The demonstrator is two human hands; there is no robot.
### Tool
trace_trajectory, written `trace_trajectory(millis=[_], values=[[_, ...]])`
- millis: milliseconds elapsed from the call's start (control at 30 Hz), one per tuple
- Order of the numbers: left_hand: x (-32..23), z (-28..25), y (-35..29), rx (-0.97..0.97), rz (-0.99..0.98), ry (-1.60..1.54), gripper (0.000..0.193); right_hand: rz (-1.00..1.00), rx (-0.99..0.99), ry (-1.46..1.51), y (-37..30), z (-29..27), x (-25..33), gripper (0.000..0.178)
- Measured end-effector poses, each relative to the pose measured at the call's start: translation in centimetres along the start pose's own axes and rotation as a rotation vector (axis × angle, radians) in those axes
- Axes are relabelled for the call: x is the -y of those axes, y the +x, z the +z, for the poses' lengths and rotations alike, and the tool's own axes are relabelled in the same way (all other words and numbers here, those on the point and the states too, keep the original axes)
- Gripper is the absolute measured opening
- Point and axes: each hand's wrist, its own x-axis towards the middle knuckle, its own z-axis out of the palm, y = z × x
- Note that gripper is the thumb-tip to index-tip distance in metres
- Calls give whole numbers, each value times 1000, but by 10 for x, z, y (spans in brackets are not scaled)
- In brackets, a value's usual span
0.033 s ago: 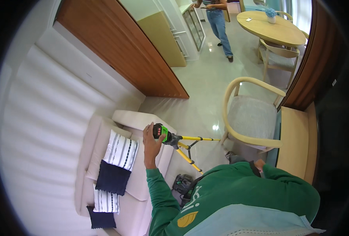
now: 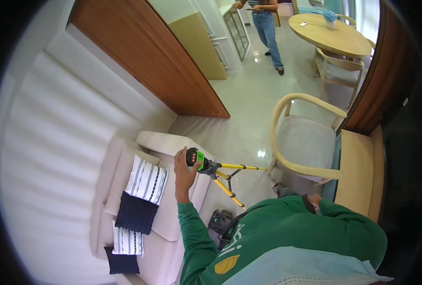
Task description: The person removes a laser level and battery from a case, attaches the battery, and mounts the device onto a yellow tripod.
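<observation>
The left hand point(image 2: 184, 173) is closed around the green laser level point(image 2: 196, 159) atop its yellow tripod point(image 2: 230, 178) beside the sofa point(image 2: 173, 142) (right hand unseen); setup looks done, adjusting remains.

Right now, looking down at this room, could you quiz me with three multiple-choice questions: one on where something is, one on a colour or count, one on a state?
1. Where does the green and black device sit?
A. On top of a yellow tripod
B. On the round table
C. On the chair seat

2. How many dark navy cushions lie on the pale sofa?
A. None
B. Two
C. Five

3. What is the left hand doing?
A. Hanging free, far from everything
B. Resting flat on the floor
C. Resting against the device

Answers:
1 A, the yellow legs spread out from under the device.
2 B, one navy cushion lies between the striped ones and another at the near end.
3 C, its fingers meet the side of the device.
</observation>
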Motion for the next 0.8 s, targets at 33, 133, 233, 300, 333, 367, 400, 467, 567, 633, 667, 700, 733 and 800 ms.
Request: trace_trajectory(millis=[33, 133, 233, 300, 333, 367, 400, 467, 567, 633, 667, 700, 733, 800], values=[[5, -6, -8, -5, 5, -27, 84, 372, 6, 437, -11, 7, 15, 19], [-3, 0, 4, -14, 55, -86, 84, 340, -5, 385, -9, 1, -11, 20], [6, -3, 7, 10, 91, -95, 93, 116, 27, 68, -14, -10, 16, 17], [4, -14, 6, 6, 48, -143, 102, -55, 54, -130, -15, -29, 43, 17], [11, -16, 9, -25, 39, -164, 107, -70, 42, -80, -11, -38, 64, 18], [32, -17, 7, -51, -46, -224, 113, -89, 35, -37, -5, -47, 87, 22], [54, -16, -1, -64, -178, -515, 119, -27, 17, 150, 3, -44, 124, 30], [108, -9, -29, 22, -362, -802, 121, -96, -32, 299, 16, -36, 199, 42], [134, 35, -53, 263, -543, -614, 129, -447, 22, 355, 68, -43, 276, 46], [130, 70, -62, 369, -533, -402, 142, -509, 38, 304, 63, -43, 334, 47], [128, 86, -68, 357, -547, -384, 139, -538, 48, 278, 50, -39, 362, 47], [128, 99, -66, 350, -540, -418, 135, -538, 96, 234, 39, -37, 386, 47], [127, 109, -63, 342, -527, -458, 130, -536, 138, 185, 29, -37, 406, 48], [127, 129, -61, 313, -502, -618, 125, -531, 207, 105, 17, -42, 422, 49]])
